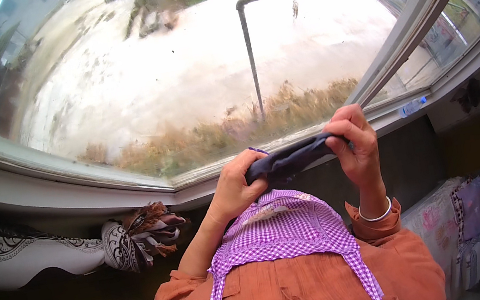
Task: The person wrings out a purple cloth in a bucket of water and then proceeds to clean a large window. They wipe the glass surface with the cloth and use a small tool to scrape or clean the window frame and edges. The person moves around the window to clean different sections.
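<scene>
A dark navy cloth (292, 158) is stretched between my two hands, in front of the window and above my apron. My left hand (238, 180) grips its left end, with the thumb along the lower edge. At the other end, my right hand (355, 141) pinches the cloth between thumb and fingers, slightly higher than the left. The cloth looks folded or rolled along its length. A small purple edge (258, 150) shows just behind my left fingers; what it belongs to is hidden. I wear a purple gingham apron (278, 230) over an orange shirt (287, 281).
A window frame (410, 23) and glass stand close ahead. On the sill to the right lies a plastic bottle (412, 107) with a blue cap. A knotted, patterned curtain (117, 248) hangs at left. Floral fabric (435, 221) lies at lower right.
</scene>
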`<state>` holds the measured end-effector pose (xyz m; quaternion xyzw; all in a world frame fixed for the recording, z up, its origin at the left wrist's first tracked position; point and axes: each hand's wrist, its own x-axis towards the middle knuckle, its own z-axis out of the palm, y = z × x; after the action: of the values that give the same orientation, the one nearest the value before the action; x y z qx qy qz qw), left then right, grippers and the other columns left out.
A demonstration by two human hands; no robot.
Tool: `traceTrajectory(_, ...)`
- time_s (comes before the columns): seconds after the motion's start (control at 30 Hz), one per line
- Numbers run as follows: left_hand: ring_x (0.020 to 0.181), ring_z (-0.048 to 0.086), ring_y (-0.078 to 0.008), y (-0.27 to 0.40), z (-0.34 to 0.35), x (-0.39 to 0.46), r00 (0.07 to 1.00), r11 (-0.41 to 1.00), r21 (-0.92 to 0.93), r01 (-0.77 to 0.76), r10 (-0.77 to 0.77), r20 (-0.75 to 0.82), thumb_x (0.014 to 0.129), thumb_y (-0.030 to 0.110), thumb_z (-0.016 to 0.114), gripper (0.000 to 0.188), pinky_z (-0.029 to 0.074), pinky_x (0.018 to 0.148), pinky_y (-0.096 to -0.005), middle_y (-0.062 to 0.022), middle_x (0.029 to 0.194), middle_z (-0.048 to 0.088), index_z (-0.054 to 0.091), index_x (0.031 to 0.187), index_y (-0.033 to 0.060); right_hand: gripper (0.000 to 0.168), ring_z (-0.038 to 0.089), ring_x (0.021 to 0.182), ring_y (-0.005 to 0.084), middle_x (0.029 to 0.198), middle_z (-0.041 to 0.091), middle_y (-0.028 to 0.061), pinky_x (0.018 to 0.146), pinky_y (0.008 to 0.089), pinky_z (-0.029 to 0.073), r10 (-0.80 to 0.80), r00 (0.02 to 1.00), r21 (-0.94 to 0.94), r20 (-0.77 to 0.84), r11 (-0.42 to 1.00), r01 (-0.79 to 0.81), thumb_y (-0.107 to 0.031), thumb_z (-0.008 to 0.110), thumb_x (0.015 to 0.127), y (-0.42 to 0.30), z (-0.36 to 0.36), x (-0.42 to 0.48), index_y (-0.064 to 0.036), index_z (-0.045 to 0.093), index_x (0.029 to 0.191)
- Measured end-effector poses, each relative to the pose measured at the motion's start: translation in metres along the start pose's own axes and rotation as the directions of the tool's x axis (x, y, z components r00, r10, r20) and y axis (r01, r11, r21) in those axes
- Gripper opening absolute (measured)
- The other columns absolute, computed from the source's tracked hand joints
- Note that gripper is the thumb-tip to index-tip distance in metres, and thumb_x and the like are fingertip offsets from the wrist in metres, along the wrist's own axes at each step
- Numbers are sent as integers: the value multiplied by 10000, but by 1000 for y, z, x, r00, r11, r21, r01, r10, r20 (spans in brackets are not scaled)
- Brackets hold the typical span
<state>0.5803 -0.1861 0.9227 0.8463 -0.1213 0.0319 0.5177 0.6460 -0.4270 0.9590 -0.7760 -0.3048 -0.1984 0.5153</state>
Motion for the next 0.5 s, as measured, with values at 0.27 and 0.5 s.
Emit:
traceTrajectory(0.27, 650, 633, -286, 33, 27, 28, 981, 974, 194, -114, 141, -133, 818, 82, 621, 222, 491, 605, -359, -147, 769, 636, 654, 1029, 19, 138, 493, 701, 238, 733, 461, 33, 600, 364, 434, -40, 965, -655, -258, 742, -144, -219, 715, 804, 56, 32, -22, -111, 682, 885)
traceTrajectory(0.5, 792, 623, -355, -13, 95, 38, 996, 994, 72, -85, 82, 42, 898, 197, 575, 298, 485, 690, -407, -189, 835, 629, 615, 1149, 42, 172, 567, 712, 103, 847, 579, -19, 573, 278, 454, 638, 601, 309, -481, 765, -565, -217, 669, 893, 132, 46, -75, -60, 676, 962)
